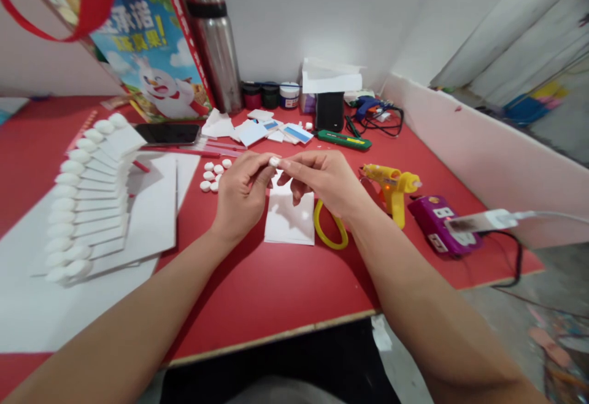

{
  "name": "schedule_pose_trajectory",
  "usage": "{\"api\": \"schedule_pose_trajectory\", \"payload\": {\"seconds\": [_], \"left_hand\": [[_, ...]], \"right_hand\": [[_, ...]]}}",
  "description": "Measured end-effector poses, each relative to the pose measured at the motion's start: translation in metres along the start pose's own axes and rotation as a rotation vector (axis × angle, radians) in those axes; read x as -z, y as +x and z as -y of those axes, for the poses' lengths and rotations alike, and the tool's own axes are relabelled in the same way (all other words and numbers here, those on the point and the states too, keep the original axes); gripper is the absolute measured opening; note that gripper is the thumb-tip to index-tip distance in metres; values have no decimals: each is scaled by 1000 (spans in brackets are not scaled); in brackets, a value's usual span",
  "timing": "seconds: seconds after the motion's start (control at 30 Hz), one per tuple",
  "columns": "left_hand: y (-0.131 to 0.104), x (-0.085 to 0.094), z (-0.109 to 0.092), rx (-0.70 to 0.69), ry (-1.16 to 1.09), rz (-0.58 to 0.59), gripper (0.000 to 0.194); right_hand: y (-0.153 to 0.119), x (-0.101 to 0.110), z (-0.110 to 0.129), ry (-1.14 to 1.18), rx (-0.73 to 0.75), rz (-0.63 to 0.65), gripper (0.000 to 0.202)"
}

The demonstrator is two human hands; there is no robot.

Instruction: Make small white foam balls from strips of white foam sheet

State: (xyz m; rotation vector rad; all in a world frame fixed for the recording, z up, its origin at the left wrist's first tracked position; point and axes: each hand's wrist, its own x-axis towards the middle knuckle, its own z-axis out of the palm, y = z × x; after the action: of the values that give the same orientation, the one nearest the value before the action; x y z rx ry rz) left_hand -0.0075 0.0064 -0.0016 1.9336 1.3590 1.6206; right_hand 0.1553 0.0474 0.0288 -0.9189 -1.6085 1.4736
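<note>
A small white piece (275, 161) is pinched between my left hand (243, 192) and my right hand (322, 180), which meet at their fingertips. Both hands are closed on it, with thumbs and forefingers together. Beneath my right hand lies a white paper sheet (289, 220) on the red table. Several small white rounded pieces (209, 176) sit just left of my left hand. Beside the sheet is a yellow ring (332, 235), partly under my right wrist. Farther left, a curved white structure (101, 202) of stepped strips carries white rounded pieces along its outer edge.
A yellow glue gun (393, 186) stands right of my right hand, near a purple power strip (444, 226). Behind are a green cutter (344, 140), paper scraps (251, 132), a phone (168, 133), paint jars (270, 95), a steel flask (221, 54) and a printed bag (151, 54).
</note>
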Motion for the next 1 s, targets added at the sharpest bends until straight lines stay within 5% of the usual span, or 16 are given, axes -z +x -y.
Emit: {"api": "schedule_pose_trajectory", "payload": {"seconds": [0.3,0.57,0.7,1.0], "left_hand": [[-4,-7,5,203,-190,-44,14],[-10,-16,-1,102,-81,-149,17],[-12,-15,0,86,-107,-68,20],[4,3,17,344,-464,129,17]], "right_hand": [[-4,-2,-2,-434,155,-176,26],[-12,-23,-10,-735,441,-264,31],[-11,-15,-10,-733,409,-262,29],[-4,3,-7,-509,249,-92,25]]}}
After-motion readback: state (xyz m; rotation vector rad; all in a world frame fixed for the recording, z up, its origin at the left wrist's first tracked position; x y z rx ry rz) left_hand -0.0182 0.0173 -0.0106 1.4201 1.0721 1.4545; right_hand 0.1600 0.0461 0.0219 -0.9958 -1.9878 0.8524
